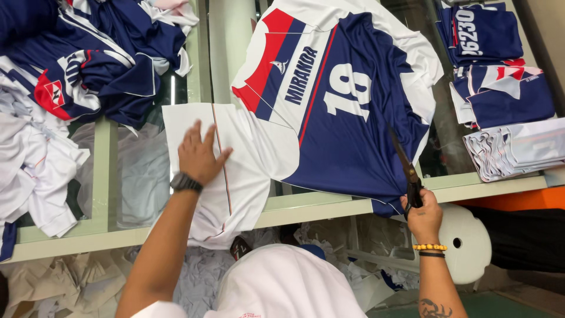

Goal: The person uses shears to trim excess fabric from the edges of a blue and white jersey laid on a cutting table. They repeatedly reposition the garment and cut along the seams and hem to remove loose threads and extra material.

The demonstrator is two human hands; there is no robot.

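- Fingers [207,136] of the left hand [199,158] are spread out flat, not gripping anything, just pressing down on the white printed fabric sheet [235,176] with its thin red line; black wristwatch [185,182] on that wrist.
- Left of that sheet: a messy heap of navy, white and red cut fabric pieces [88,59], with plain white scraps [35,171] bunched below it.
- That white sheet is the left end of the big navy-and-white jersey panel with a red block and white printed number [347,100], which lies flat on the glass-topped table with pale green frame [329,206] and hangs a bit over the near edge.
- Right hand [422,217] is clenched round the handles of dark metal scissors [406,168], blades pointing up along the panel's right edge, touching the navy cloth.
- Yellow bead bracelet [429,247] on that wrist.
- Right of the panel: neat stacks of folded navy and white fabric pieces [506,94].
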